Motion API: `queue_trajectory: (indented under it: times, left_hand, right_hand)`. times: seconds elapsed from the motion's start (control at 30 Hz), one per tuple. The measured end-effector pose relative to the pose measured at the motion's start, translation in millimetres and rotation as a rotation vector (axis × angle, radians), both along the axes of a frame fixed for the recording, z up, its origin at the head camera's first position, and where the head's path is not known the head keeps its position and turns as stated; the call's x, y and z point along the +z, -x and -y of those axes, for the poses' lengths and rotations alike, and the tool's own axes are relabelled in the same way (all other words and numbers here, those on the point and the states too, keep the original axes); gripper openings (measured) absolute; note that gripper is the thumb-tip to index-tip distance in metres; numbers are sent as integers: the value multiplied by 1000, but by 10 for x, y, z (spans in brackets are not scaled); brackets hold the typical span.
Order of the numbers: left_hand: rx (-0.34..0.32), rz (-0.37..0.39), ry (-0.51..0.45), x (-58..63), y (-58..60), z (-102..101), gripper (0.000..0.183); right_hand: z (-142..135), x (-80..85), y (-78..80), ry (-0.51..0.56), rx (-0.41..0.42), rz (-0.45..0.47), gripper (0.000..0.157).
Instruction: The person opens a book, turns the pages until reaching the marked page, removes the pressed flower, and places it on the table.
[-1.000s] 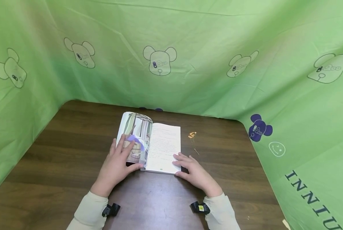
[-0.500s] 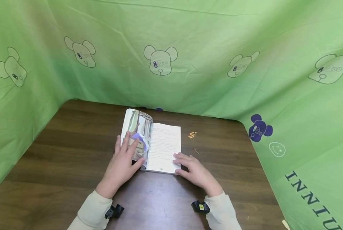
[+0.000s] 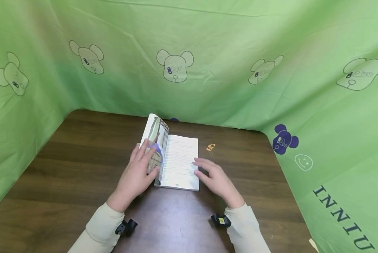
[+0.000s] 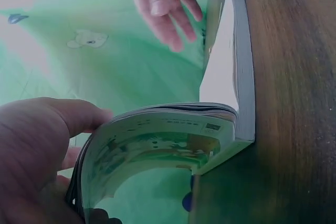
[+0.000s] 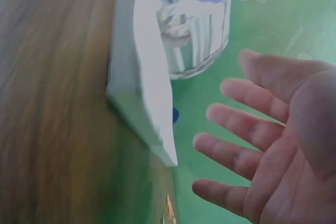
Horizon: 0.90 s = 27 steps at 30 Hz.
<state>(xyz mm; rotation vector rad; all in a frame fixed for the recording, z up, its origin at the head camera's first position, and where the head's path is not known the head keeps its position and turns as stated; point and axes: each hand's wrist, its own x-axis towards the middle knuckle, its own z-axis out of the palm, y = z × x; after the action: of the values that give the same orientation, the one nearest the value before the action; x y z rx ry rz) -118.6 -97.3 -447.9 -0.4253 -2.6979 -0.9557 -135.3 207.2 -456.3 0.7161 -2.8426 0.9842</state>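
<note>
A paperback book (image 3: 180, 165) lies spread on the table, its right page printed with text. The left-hand pages (image 3: 154, 130), with a coloured illustration, stand raised at a slant and bow inward. My left hand (image 3: 135, 177) rests on that illustrated side with fingers extended; its thumb (image 4: 86, 116) touches near the bottom edge of the pages. The outer face of the cover (image 4: 157, 140) shows below. My right hand (image 3: 217, 179) is by the right edge of the book, fingers spread and holding nothing. In the right wrist view its fingertips are apart from the page block (image 5: 152, 72).
A small dried sprig with orange flowers (image 3: 211, 147) lies right of the book, its stem partly hidden by my right hand. A green curtain (image 3: 176, 98) with bear prints surrounds the wooden table (image 3: 81, 168) at the back and sides.
The left-hand pages and my left hand have risen and swung right, so the pages stand steeper. My right hand has lifted off the page's lower right corner and shifted slightly farther away.
</note>
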Motion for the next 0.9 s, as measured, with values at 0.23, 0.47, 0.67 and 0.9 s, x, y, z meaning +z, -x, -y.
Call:
queue_trajectory:
  times: [0.23, 0.47, 0.67, 0.9]
  left_hand:
    - [-3, -12, -9, 53, -18, -78, 70]
    - [58, 30, -31, 92, -13, -101, 82]
    - [74, 104, -56, 141, -6, -122, 92]
    - [70, 108, 18, 223, 34, -170, 85]
  right_hand:
    - [125, 81, 88, 318, -97, 127, 36]
    - [257, 176, 181, 645, -202, 339, 46]
    - [304, 221, 259, 838, -231, 493, 64]
    - [332, 237, 304, 969, -98, 703, 73]
